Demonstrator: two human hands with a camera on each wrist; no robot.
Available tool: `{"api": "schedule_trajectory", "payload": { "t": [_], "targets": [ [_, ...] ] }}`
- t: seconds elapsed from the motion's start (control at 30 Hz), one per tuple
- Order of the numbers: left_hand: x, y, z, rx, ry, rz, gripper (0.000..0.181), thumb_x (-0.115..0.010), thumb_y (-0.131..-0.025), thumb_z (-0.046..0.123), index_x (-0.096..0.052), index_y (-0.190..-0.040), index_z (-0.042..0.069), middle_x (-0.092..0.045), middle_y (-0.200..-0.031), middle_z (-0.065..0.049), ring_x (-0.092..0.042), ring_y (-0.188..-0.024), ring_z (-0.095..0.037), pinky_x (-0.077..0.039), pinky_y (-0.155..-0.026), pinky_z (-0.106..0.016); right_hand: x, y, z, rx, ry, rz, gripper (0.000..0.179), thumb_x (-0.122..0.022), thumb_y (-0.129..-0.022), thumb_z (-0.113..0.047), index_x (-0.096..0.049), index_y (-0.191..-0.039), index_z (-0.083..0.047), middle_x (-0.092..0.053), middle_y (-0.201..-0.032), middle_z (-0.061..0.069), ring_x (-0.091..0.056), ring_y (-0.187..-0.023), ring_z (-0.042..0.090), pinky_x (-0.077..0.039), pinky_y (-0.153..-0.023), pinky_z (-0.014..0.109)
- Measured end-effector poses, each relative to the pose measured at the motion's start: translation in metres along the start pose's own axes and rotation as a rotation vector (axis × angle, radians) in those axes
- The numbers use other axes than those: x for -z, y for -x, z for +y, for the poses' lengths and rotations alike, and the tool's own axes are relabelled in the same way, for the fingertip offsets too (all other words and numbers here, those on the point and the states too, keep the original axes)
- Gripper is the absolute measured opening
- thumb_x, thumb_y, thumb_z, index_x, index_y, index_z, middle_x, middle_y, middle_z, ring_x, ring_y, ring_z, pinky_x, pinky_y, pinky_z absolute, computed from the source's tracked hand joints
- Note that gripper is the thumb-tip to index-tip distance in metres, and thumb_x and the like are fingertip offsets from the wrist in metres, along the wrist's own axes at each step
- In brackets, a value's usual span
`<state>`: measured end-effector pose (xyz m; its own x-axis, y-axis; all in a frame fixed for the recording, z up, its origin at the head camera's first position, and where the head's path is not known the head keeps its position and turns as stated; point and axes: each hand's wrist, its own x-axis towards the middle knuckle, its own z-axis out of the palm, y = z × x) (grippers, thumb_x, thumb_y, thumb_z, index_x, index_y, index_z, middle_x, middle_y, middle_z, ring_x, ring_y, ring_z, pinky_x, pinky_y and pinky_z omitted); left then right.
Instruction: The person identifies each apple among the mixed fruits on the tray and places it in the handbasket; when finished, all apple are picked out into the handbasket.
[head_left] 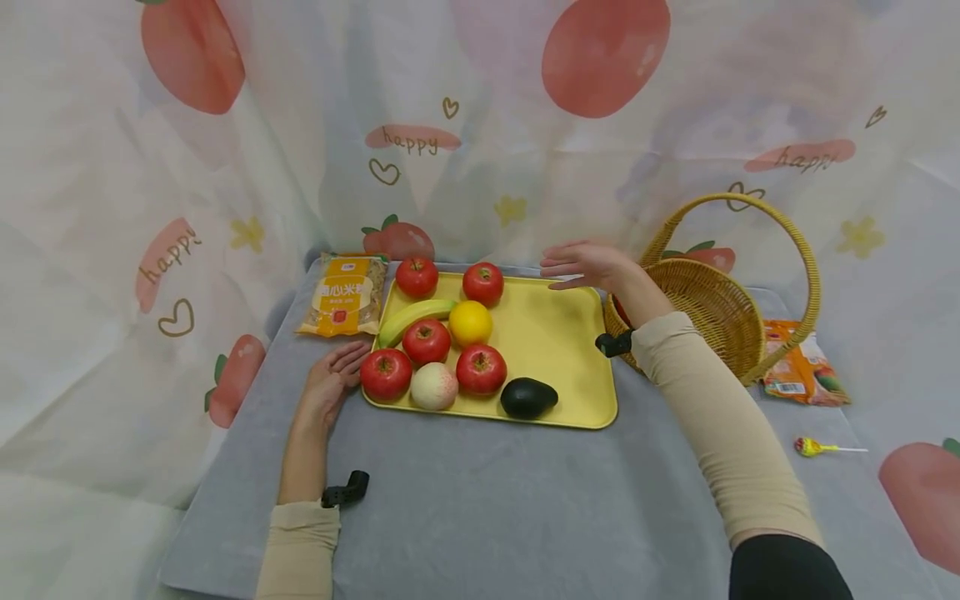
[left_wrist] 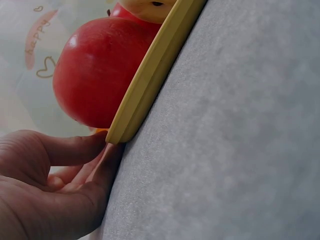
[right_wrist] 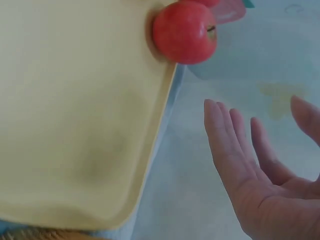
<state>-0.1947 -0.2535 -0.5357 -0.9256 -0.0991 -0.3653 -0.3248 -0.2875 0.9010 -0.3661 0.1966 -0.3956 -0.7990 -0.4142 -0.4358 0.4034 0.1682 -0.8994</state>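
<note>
A yellow tray (head_left: 555, 350) on the grey cloth carries several red apples (head_left: 386, 374), a banana (head_left: 408, 319), an orange (head_left: 470, 322), a pale peach (head_left: 434, 386) and a dark avocado (head_left: 528, 398). My left hand (head_left: 337, 383) lies by the tray's left edge, fingers fairly straight. In the left wrist view its fingers (left_wrist: 75, 150) touch the rim below an apple (left_wrist: 100, 70); some fingertips are hidden behind the rim. My right hand (head_left: 588, 262) hovers past the tray's far right part with fingers extended, holding nothing, near an apple (right_wrist: 185, 32).
Right of the tray, a wicker basket (head_left: 705, 308) with a tall handle leans behind my right forearm. An orange snack bag (head_left: 802, 367) and a lollipop (head_left: 813, 447) lie further right. A yellow snack packet (head_left: 347, 296) sits at the back left. Printed cloth hangs behind.
</note>
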Motion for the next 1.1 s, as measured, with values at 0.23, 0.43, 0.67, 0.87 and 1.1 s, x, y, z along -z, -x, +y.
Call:
{"api": "schedule_trajectory", "payload": {
  "t": [0.23, 0.43, 0.67, 0.87, 1.1],
  "targets": [
    [0.001, 0.000, 0.000, -0.005, -0.004, -0.012, 0.073, -0.044, -0.089, -0.027, -0.044, -0.156, 0.003, -0.049, -0.157, -0.017, -0.061, -0.128, -0.011, -0.052, -0.081, -0.018, -0.019, -0.021, 0.008, 0.002, -0.047, 0.080, 0.056, -0.057, -0.108, -0.018, -0.039, -0.158, 0.002, -0.038, -0.163, 0.024, -0.039, -0.148, 0.043, -0.039, -0.114, 0.059],
    [0.003, -0.001, 0.000, 0.003, -0.007, -0.014, 0.074, -0.043, -0.089, -0.027, -0.044, -0.156, 0.003, -0.049, -0.158, -0.017, -0.059, -0.130, -0.013, -0.051, -0.081, -0.018, -0.030, -0.035, 0.015, 0.024, -0.061, 0.130, 0.053, -0.055, -0.108, -0.017, -0.041, -0.156, 0.003, -0.040, -0.161, 0.024, -0.039, -0.148, 0.044, -0.038, -0.114, 0.060],
    [0.002, -0.002, -0.002, -0.024, 0.006, -0.027, 0.074, -0.042, -0.088, -0.028, -0.043, -0.156, 0.001, -0.048, -0.158, -0.019, -0.062, -0.124, -0.010, -0.053, -0.084, -0.018, -0.039, -0.049, 0.022, 0.022, -0.046, 0.117, 0.053, -0.054, -0.109, -0.016, -0.041, -0.155, 0.006, -0.038, -0.163, 0.023, -0.039, -0.148, 0.044, -0.038, -0.114, 0.062],
    [0.001, 0.000, -0.004, -0.032, 0.005, -0.026, 0.073, -0.042, -0.088, -0.028, -0.043, -0.156, 0.000, -0.048, -0.158, -0.020, -0.064, -0.119, -0.006, -0.054, -0.087, -0.018, -0.047, -0.059, 0.031, 0.013, -0.019, 0.116, 0.051, -0.054, -0.108, -0.013, -0.044, -0.153, 0.006, -0.040, -0.161, 0.024, -0.039, -0.147, 0.046, -0.038, -0.113, 0.063],
    [0.003, -0.001, -0.003, -0.030, 0.003, -0.018, 0.073, -0.041, -0.089, -0.028, -0.043, -0.156, 0.001, -0.047, -0.159, -0.020, -0.062, -0.124, -0.009, -0.053, -0.085, -0.017, -0.057, -0.075, 0.040, 0.022, -0.045, 0.156, 0.050, -0.058, -0.106, -0.014, -0.047, -0.152, 0.003, -0.048, -0.155, 0.023, -0.046, -0.143, 0.044, -0.040, -0.112, 0.061]
  ]
}}
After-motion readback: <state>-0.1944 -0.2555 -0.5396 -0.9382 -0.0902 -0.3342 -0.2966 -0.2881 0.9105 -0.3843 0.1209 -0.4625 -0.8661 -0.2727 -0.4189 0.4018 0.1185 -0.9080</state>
